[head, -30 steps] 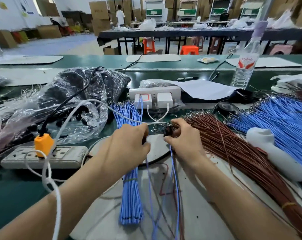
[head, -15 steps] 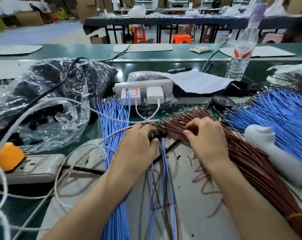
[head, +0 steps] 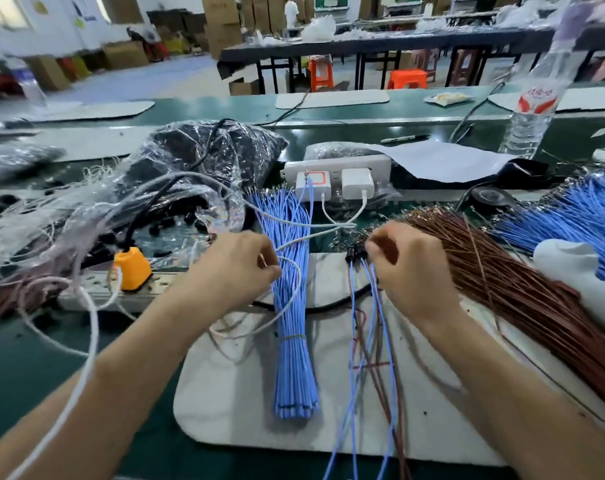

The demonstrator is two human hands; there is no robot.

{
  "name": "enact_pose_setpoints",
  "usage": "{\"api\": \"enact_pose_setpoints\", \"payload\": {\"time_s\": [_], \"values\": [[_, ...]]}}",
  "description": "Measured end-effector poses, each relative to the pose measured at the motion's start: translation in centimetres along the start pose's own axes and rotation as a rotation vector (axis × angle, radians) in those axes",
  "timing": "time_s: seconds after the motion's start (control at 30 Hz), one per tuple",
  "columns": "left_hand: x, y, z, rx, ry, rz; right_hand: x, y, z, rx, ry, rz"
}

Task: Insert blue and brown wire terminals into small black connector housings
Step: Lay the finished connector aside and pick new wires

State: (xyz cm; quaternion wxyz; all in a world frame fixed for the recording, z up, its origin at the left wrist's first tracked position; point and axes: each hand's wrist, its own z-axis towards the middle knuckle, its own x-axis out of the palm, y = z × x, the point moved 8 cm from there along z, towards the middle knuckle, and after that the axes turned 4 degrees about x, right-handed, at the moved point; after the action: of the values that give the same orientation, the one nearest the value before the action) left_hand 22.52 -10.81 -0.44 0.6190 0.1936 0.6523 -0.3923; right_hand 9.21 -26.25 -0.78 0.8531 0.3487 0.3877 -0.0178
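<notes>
Blue wire bundle (head: 291, 271) under pinching left hand (head: 237, 268): pull one clear. Right hand (head: 410, 268) grips the small black connector housings (head: 354, 252); keep them steady.

Wire bundle (head: 294, 323) left of connectors (head: 354, 253)

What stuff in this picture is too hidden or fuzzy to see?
Head view only:
- Small black connector housings: mostly hidden behind the right hand.
- What the left hand pinches: covered by its curled fingers.
- Wire terminals: too small and blurred.
- Water bottle top: motion-blurred.
- Brown wire bundle: cut off at the right edge.
</notes>
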Motion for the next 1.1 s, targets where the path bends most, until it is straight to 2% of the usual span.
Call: {"api": "enact_pose_setpoints", "payload": {"time_s": [0.07, 0.13, 0.23, 0.4, 0.47, 0.57, 0.77, 0.97, 1.1], "values": [[1.1, -0.3, -1.1, -0.002, 0.055, -0.026, 2.6, 2.2, -1.1, -0.045, 0.185, 0.051], [1.3, -0.4, -2.0, -0.007, 0.051, -0.100, 4.7, 2.9, -1.6, 0.026, 0.323, 0.079], [1.7, -0.4, -2.5, -0.020, 0.051, -0.155, 6.8, 2.3, -1.2, 0.226, 0.446, 0.160], [2.4, -0.6, -2.0, -0.007, 0.005, -0.178, 9.4, 1.6, -1.1, 0.629, 0.690, 0.565], [2.8, -1.0, -1.7, 0.041, 0.005, -0.141, 9.6, 1.5, -1.2, 0.733, 0.726, 0.616], [3.4, -1.1, -1.6, 0.061, 0.023, -0.103, 9.4, 1.2, -1.1, 0.793, 0.688, 0.661], [4.0, -0.9, -1.7, 0.060, 0.014, -0.096, 8.7, 0.0, 0.4, 0.841, 0.435, 0.864], [4.3, -1.4, -2.0, 0.083, 0.033, -0.107, 9.6, 0.1, 1.9, 0.804, 0.400, 0.804], [4.6, -1.4, -2.1, 0.055, 0.088, -0.089, 8.7, -0.3, 3.8, 0.852, 0.275, 0.956]]}}
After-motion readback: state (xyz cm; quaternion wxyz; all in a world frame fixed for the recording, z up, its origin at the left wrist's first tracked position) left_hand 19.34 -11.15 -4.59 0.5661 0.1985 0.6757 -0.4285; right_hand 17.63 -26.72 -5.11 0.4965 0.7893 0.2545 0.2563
